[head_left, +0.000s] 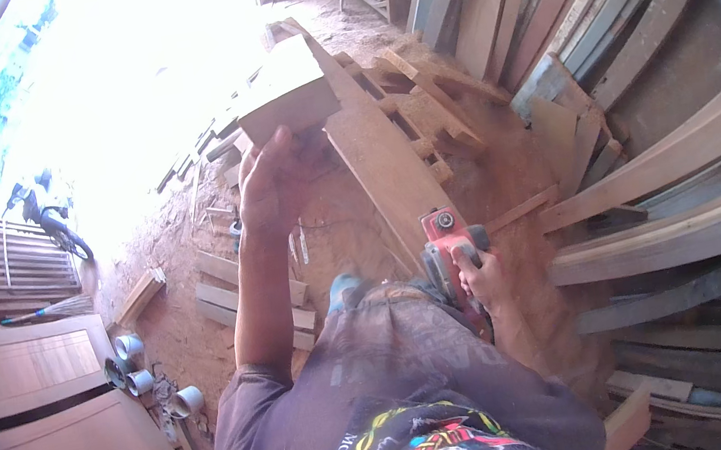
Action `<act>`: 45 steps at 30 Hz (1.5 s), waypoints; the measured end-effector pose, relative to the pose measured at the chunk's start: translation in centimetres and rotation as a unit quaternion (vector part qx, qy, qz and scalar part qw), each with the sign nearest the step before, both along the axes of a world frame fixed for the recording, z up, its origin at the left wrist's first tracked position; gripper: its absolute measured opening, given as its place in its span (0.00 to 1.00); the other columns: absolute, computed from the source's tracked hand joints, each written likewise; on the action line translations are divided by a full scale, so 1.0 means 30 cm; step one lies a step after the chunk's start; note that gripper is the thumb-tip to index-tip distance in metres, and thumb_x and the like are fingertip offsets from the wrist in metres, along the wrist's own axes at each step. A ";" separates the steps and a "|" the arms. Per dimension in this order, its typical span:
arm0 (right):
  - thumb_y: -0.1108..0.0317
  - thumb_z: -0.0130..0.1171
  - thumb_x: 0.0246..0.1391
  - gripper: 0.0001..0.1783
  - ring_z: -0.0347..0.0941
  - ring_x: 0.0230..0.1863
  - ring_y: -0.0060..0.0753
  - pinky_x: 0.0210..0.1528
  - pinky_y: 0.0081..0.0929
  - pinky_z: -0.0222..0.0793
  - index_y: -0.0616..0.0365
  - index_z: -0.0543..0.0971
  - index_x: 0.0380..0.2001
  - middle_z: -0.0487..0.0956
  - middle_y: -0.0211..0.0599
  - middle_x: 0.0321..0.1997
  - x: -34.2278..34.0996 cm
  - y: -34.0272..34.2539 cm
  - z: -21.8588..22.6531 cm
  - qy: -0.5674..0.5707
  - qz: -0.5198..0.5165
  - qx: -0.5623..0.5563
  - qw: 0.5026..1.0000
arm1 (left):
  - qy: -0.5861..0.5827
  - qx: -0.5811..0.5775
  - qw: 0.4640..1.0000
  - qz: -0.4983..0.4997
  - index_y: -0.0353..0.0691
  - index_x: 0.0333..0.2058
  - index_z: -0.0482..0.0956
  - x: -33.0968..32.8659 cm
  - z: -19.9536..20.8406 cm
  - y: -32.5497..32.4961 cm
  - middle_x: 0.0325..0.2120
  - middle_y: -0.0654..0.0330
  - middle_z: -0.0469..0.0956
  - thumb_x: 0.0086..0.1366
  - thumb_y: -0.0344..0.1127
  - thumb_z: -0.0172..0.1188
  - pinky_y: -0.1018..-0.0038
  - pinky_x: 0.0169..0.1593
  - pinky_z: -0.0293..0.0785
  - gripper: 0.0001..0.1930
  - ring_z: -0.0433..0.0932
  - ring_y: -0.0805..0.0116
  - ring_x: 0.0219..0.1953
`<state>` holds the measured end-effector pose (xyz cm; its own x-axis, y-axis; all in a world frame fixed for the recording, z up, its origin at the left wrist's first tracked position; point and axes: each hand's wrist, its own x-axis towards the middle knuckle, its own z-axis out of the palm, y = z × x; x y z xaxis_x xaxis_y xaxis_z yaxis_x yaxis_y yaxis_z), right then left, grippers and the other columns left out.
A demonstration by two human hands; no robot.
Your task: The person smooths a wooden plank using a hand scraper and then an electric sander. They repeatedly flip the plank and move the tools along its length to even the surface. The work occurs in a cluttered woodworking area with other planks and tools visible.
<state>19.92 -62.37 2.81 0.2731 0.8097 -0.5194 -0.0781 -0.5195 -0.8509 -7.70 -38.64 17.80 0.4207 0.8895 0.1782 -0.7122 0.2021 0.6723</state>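
Observation:
My right hand (482, 278) is wrapped round the handle of a red and black electric hand planer (445, 255). The planer is at the near end of a long wooden plank (394, 170) that stretches away from my body. My left hand (268, 182) is raised ahead of me and grips the near end of a thick wooden block (291, 111), thumb against its end face. Glare washes out the block's top, and its far end overlaps other timber. The fingers beneath the block are partly hidden.
Wood offcuts (428, 116) lie beyond the plank on the sawdust-covered floor. Boards (671, 230) are stacked along the right side. White pots (138, 380) and wooden panels (80, 444) are at the left. A motorbike (50, 216) stands at the far left.

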 end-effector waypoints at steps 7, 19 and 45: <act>0.42 0.65 0.67 0.27 0.67 0.19 0.14 0.21 0.23 0.60 0.60 0.84 0.39 0.74 0.20 0.20 0.004 0.002 -0.005 -0.035 0.004 0.012 0.999 | 0.042 -0.016 0.998 0.052 0.34 0.64 0.72 0.017 0.015 0.012 0.60 0.52 0.78 0.78 0.35 0.57 0.55 0.68 0.73 0.21 0.77 0.57 0.64; 0.45 0.64 0.68 0.24 0.66 0.15 0.15 0.15 0.21 0.58 0.58 0.80 0.34 0.72 0.21 0.18 -0.001 0.017 -0.019 -0.008 0.004 -0.001 1.000 | 0.106 -0.003 0.994 0.026 0.31 0.62 0.74 0.030 -0.014 0.024 0.56 0.49 0.81 0.76 0.37 0.60 0.62 0.63 0.77 0.22 0.81 0.58 0.58; 0.43 0.67 0.65 0.25 0.68 0.17 0.15 0.19 0.22 0.62 0.58 0.83 0.36 0.73 0.20 0.18 0.005 -0.011 -0.028 0.000 -0.014 -0.009 1.000 | 0.092 -0.020 0.993 0.075 0.30 0.58 0.78 0.104 0.025 -0.048 0.53 0.52 0.83 0.71 0.32 0.65 0.64 0.61 0.77 0.20 0.82 0.63 0.55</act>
